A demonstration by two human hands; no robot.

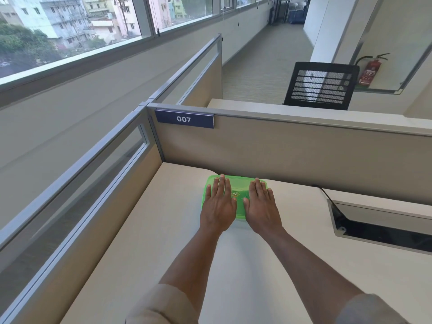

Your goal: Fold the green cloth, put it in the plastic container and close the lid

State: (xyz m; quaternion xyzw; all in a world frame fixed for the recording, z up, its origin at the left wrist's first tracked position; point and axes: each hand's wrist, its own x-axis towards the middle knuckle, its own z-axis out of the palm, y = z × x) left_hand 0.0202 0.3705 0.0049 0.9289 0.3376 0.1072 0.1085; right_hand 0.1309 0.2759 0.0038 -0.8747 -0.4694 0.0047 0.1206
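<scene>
Just behind the lid [236,183], a partition [304,148].

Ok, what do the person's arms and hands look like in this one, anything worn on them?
Both hands, left hand and right hand, are bare: no gloves, and no rings or watch that I can make out. The forearms are uncovered. A light beige fabric sleeve is pushed up near the left elbow, and a greyer-looking fabric sleeve near the right.

Two hands: left hand [218,205], right hand [261,206], one green plastic container [238,191], one black chair [320,85], one fire extinguisher [370,71]
</scene>
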